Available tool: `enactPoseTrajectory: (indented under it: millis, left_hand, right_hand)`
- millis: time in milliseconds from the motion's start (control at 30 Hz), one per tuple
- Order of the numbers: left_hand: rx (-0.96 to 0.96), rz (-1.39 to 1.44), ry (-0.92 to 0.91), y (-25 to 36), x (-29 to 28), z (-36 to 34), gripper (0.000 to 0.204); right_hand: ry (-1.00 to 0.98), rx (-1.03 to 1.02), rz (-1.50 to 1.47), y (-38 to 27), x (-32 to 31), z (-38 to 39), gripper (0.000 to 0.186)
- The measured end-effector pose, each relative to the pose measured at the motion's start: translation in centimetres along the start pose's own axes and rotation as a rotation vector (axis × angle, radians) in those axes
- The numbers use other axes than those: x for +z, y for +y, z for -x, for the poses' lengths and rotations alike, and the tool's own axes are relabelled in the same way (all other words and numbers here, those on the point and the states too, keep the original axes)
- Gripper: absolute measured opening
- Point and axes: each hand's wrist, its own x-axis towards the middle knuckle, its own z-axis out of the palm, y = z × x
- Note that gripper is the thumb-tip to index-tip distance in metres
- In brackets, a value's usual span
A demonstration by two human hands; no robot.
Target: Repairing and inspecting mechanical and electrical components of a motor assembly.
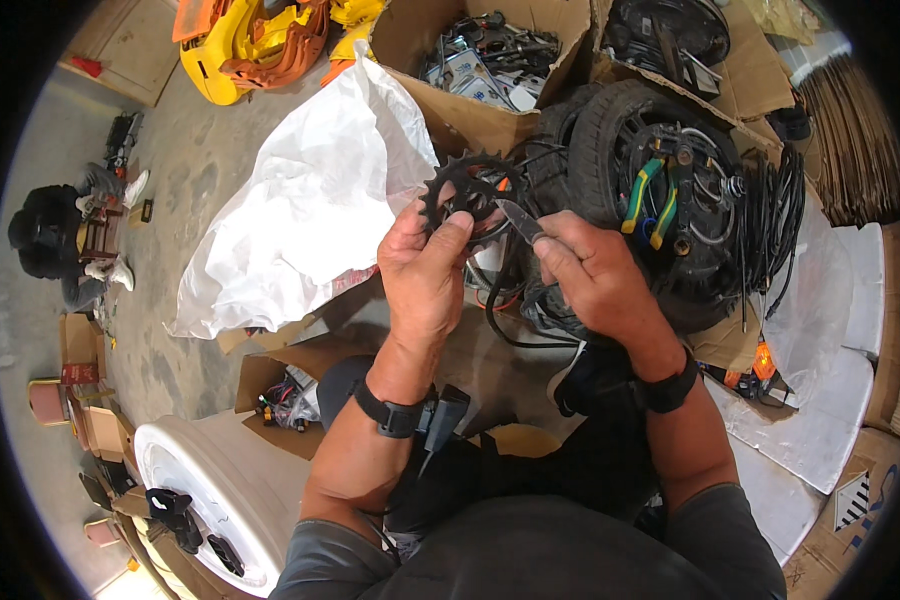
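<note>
My left hand [425, 262] grips a black toothed sprocket [460, 168] from its near left side, thumb across its face. In my right hand [595, 275] is a knife [517, 218], its blade pointing left at the sprocket's near right edge. Whether the tip touches the sprocket, I cannot tell. Just right of my right hand, pliers with green and yellow handles [642, 192] lie on a wheel with a black tyre [592, 150]. Black cables [770, 225] hang beside the wheel. Left of the sprocket spreads a crumpled white plastic sheet [310, 190].
Beyond my hands stands a cardboard box of metal parts [475, 128]. Yellow and orange plastic shells [215, 65] lie far left. A white round-topped container [185, 450] and a small open box [260, 385] are near left. White foam slabs [820, 440] line the right. A person [50, 235] sits far left.
</note>
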Motion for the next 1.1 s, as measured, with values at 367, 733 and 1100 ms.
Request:
enactPoseTrajectory:
  millis: [367,733,1100]
  left_hand:
    - [-0.092,0.038,-0.007,0.34,-0.24,-0.05,0.031]
    - [-0.116,0.067,0.018,0.43,-0.41,-0.16,0.031]
    - [-0.157,0.142,0.025,0.21,-0.58,-0.21,0.029]
  right_hand:
    - [-0.064,0.081,-0.077,-0.57,-0.32,-0.05,0.015]
    - [-0.098,0.116,-0.115,-0.74,-0.52,-0.12,0.015]
    - [-0.088,0.068,-0.171,-0.15,-0.14,-0.18,0.018]
